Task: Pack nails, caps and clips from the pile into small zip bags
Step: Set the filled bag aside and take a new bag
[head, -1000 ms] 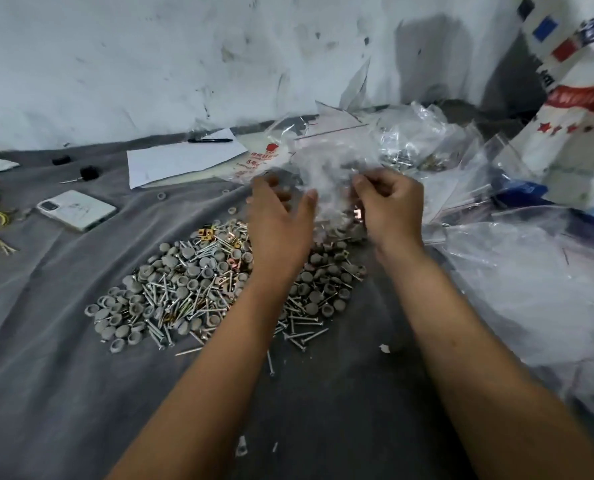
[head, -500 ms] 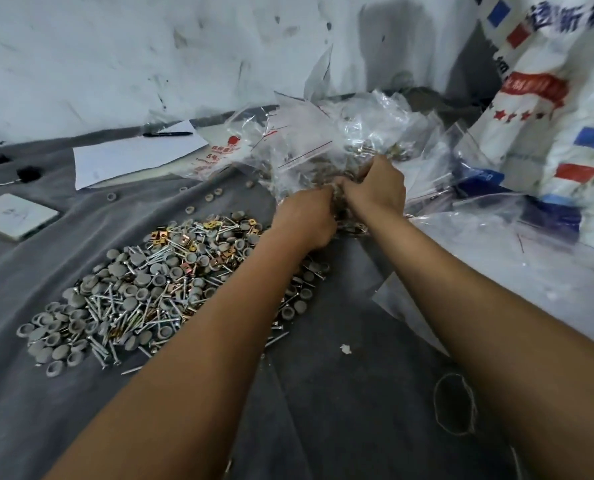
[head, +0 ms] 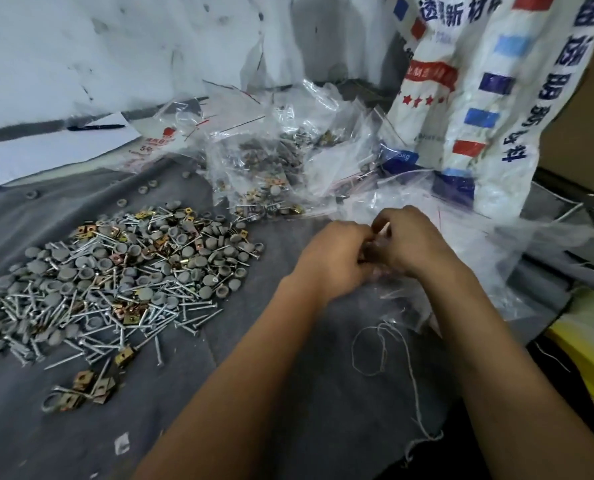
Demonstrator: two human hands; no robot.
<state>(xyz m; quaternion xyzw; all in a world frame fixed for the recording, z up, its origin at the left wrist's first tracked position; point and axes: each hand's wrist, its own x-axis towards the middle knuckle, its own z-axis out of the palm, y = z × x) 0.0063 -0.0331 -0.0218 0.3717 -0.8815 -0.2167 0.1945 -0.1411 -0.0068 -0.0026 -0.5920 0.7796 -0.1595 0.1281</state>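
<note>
A wide pile of silver nails, grey caps and brass clips lies on the grey cloth at the left. Behind it sits a heap of filled small zip bags. My left hand and my right hand meet at centre right, fingers curled together, pinching a small clear zip bag that hangs below them. What the bag contains is hidden by my fingers. A few brass clips and a cap lie apart at the front of the pile.
A large clear plastic bag spreads out right of my hands. A tall printed woven sack stands at the back right. White paper with a black pen lies at the back left. A loose thread trails on the cloth.
My hands left the filled bags at the back and came down and right; they now pinch a small clear bag over the cloth. The view turned right.
</note>
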